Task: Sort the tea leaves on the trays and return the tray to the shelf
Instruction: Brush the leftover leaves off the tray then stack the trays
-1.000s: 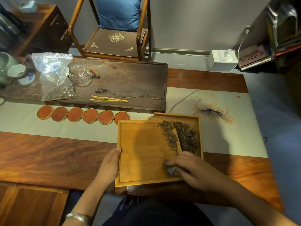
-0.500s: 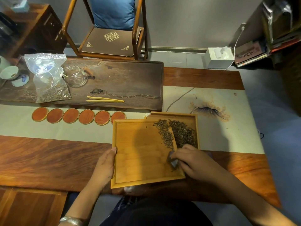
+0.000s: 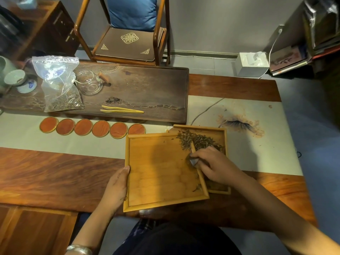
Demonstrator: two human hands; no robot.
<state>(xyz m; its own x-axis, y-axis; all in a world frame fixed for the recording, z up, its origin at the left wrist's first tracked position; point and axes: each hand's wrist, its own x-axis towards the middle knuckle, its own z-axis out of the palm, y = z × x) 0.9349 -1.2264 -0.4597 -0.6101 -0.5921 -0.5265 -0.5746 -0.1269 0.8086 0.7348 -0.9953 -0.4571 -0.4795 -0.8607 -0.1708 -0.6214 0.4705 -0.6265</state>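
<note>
1. Since a second ago my right hand (image 3: 216, 163) has slid up the shared edge of the two trays, toward the heap of tea leaves (image 3: 199, 141), and the leaves now lie more in the far tray than before.
2. My right fingers are curled round a small dark tool (image 3: 193, 161); I cannot tell just what it is. My left hand (image 3: 117, 188) rests against the left rim of the near tray (image 3: 158, 173), thumb on the rim and fingers held fairly straight, steadying it.
3. As I judge it, I am mid-sort: sweeping leaves off the near tray, which lies tilted over the edge of the far tray (image 3: 223, 133).
4. Most of the leaves sit at the far end of the two trays, spanning the rim between them. The near tray's floor is almost bare, with a few stray bits near its top and its lower right corner.
5. Next I would need a short, light sweep to clear those last strays without flicking any onto the tabletop (image 3: 55, 173). Returning a tray to the shelf is not yet begun; no shelf shows.
6. Elsewhere a plastic bag (image 3: 58, 83) holds more loose leaves, on the dark board (image 3: 147, 89) beside a glass pot (image 3: 91, 85).
</note>
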